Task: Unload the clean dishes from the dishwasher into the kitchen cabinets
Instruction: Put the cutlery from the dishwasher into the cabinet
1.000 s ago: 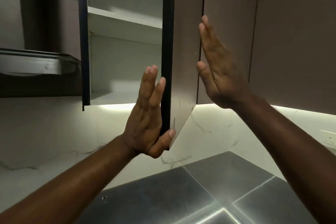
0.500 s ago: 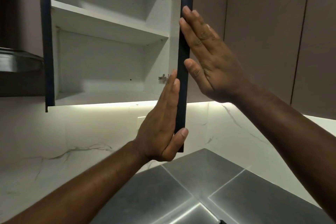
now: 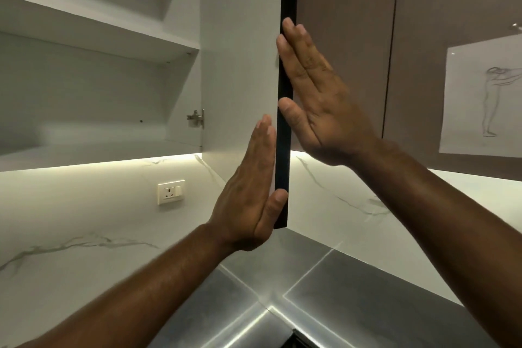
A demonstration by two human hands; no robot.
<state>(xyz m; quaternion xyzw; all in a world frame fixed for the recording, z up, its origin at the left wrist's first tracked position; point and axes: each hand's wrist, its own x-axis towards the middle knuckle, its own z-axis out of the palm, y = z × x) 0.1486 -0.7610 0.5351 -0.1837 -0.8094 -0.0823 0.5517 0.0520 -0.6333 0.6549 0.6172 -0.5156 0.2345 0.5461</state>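
An upper cabinet (image 3: 93, 37) stands with its door (image 3: 240, 73) swung wide; the door's white inner face and dark edge face me. My left hand (image 3: 248, 192) lies flat with straight fingers on the inner face near the door's lower corner, thumb against the dark edge. On the outer side of that edge my right hand (image 3: 316, 99) presses with straight fingers, higher up. Two white shelves show inside the cabinet, with nothing visible on them. No dishes or dishwasher are in view.
Brown closed cabinet doors (image 3: 350, 51) run to the right. A sheet with a line drawing (image 3: 483, 102) hangs on one. Below are a lit marble backsplash with a wall socket (image 3: 171, 191) and a grey steel counter (image 3: 324, 299) in the corner.
The door has swung further open to the right, from showing its brown front to showing its white inside. Both hands stayed flat on it and moved with it.
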